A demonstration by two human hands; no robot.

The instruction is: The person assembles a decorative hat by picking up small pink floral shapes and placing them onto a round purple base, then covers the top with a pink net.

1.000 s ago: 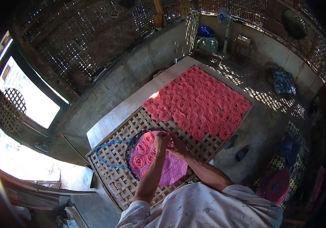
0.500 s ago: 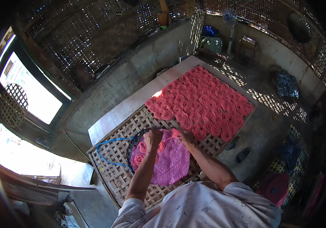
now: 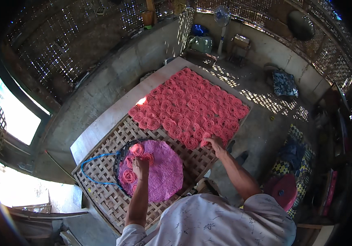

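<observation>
Pink rosette-like coils (image 3: 192, 100) lie packed in rows on the woven bamboo rack (image 3: 114, 141). At their near edge, my right hand (image 3: 215, 144) is closed on one pink coil (image 3: 206, 138). To the left, a round dark-rimmed basket (image 3: 117, 164) lined with purple cloth (image 3: 163, 172) rests on the rack. Several loose coils (image 3: 129, 176) lie on the cloth's left side. Over them, my left hand (image 3: 140, 167) is closed, its fingertips among the coils. What it grips is hidden.
A blue cord (image 3: 83, 172) loops off the basket's left side. A pale board (image 3: 98, 127) runs along the rack's far left edge. On the floor to the right are a patterned mat (image 3: 299, 135) and a dark red round object (image 3: 281, 192). A fan (image 3: 222, 16) stands at the back.
My right hand has moved from above the basket, out right to the edge of the coil rows. My left hand has lowered onto the coils in the basket. The whole view has shifted.
</observation>
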